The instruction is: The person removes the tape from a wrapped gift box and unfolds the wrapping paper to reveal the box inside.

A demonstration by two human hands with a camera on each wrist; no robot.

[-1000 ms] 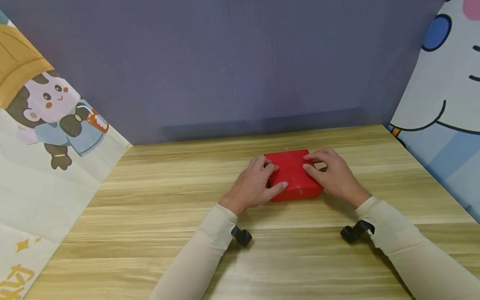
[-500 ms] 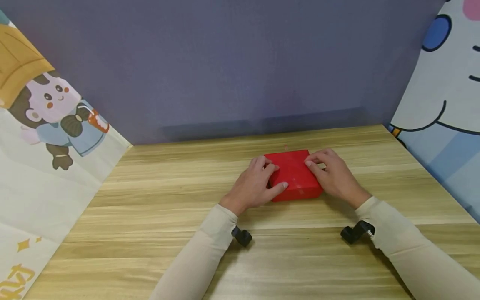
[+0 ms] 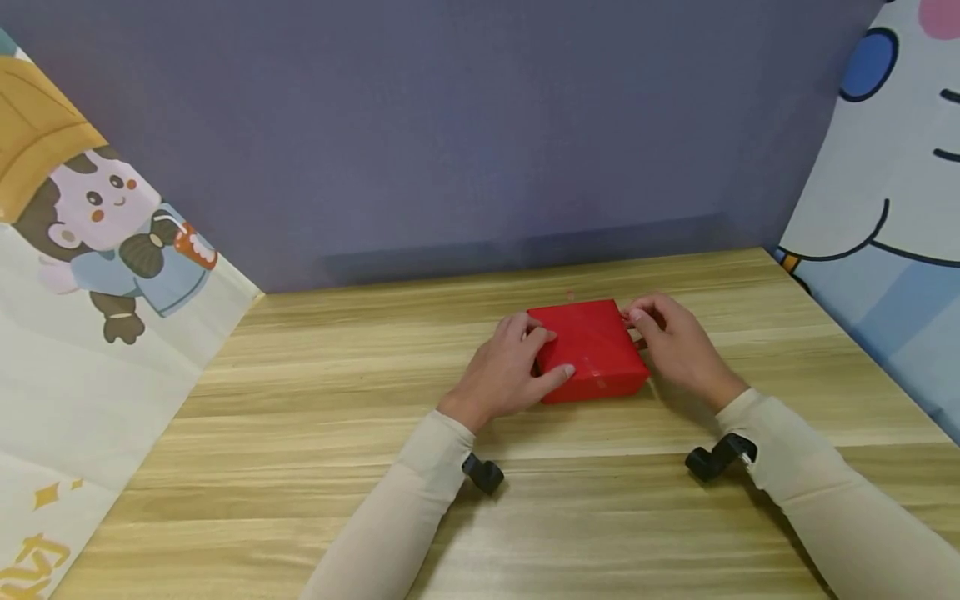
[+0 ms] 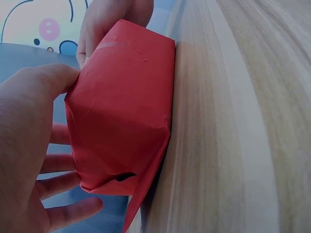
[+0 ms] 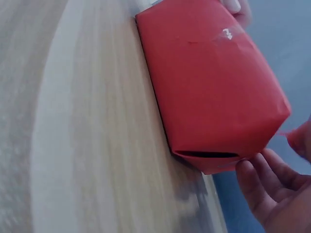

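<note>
Low on the pale printed panel (image 3: 82,408) to the left of the wooden table (image 3: 300,500) stands golden lettering (image 3: 41,557), cut off by the edge of the head view, so no word can be read. Two star signs (image 3: 47,496) in golden print, one larger, also stand on that side of the wooden table. On the red box (image 5: 209,87), which rests on the wooden table, a small whitish mark (image 5: 227,33) shows; no letter or number is legible in it.
</note>
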